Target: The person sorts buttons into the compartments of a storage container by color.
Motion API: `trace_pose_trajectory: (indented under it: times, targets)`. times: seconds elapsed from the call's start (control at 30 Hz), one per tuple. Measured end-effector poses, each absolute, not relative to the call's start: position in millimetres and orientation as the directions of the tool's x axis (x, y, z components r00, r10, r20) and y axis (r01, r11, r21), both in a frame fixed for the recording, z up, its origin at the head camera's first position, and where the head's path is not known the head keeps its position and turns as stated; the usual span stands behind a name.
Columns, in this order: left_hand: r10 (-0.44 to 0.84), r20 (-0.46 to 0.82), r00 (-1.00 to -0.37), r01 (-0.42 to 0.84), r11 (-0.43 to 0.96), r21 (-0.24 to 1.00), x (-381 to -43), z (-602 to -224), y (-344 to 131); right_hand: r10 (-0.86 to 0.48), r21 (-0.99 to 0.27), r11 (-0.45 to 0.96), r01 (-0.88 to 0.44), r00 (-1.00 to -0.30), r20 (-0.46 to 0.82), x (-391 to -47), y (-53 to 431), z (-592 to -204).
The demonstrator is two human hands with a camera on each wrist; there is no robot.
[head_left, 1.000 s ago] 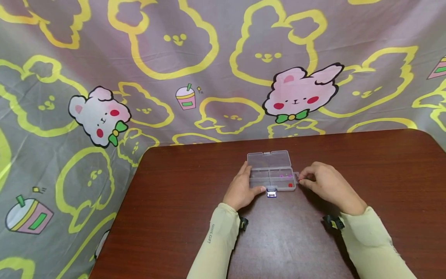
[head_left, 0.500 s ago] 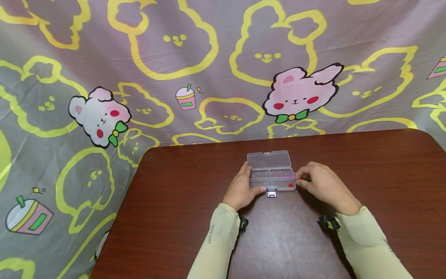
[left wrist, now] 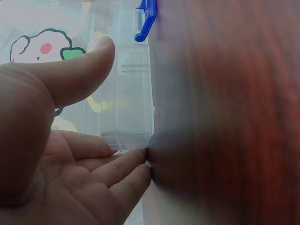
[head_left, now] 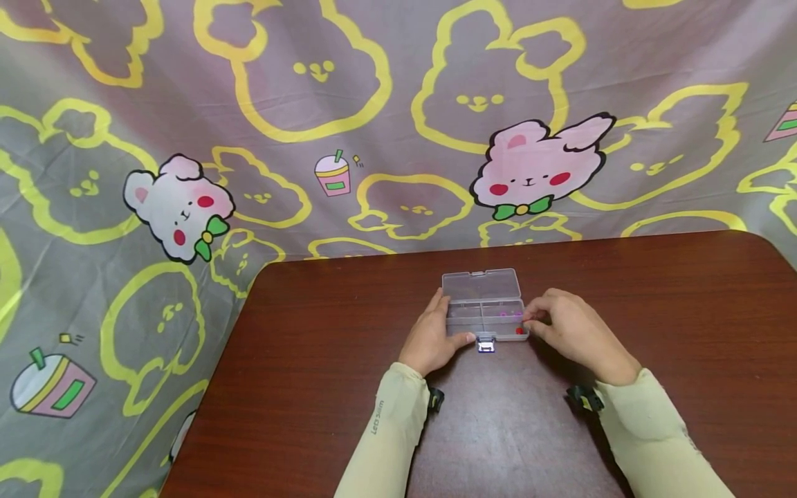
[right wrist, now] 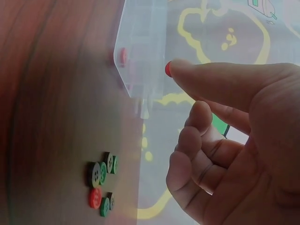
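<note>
A clear plastic compartment box (head_left: 482,330) lies on the table with its lid (head_left: 481,285) raised at the back. My left hand (head_left: 428,339) holds its left side, fingers along the wall and thumb at the front edge. Between thumb and forefinger my right hand (head_left: 575,328) pinches a small red button (right wrist: 168,69) over the box's right end. Another red button (right wrist: 123,57) lies in the front right compartment, and small purple pieces (head_left: 510,315) lie in the one behind it. A blue latch (left wrist: 146,21) hangs from the box's front.
Several loose buttons (right wrist: 95,198), green, red and dark, lie on the table beyond the box's right end; in the head view my right hand hides them. Behind the brown table (head_left: 349,311) hangs a cartoon-print curtain (head_left: 398,138).
My right hand has moved left with the red button, from just outside the box's right end to above its edge. My left hand and the box have stayed put.
</note>
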State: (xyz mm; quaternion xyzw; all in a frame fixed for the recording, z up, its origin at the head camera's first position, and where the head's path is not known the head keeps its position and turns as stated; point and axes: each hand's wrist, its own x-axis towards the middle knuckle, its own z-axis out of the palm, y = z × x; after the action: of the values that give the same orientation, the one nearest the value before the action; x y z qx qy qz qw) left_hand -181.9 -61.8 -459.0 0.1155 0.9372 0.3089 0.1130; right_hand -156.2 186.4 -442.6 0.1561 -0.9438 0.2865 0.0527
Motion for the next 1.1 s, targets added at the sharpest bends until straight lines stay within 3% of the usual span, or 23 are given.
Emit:
trace_pose_trajectory:
  times: [1.1]
  targets:
    - [0.283, -0.132, -0.95, 0.15, 0.785, 0.602, -180.9, -457.5, -60.5, -0.289, -0.501, 0.779, -0.378, -0.925, 0.248, -158.9, 171.0, -455.9]
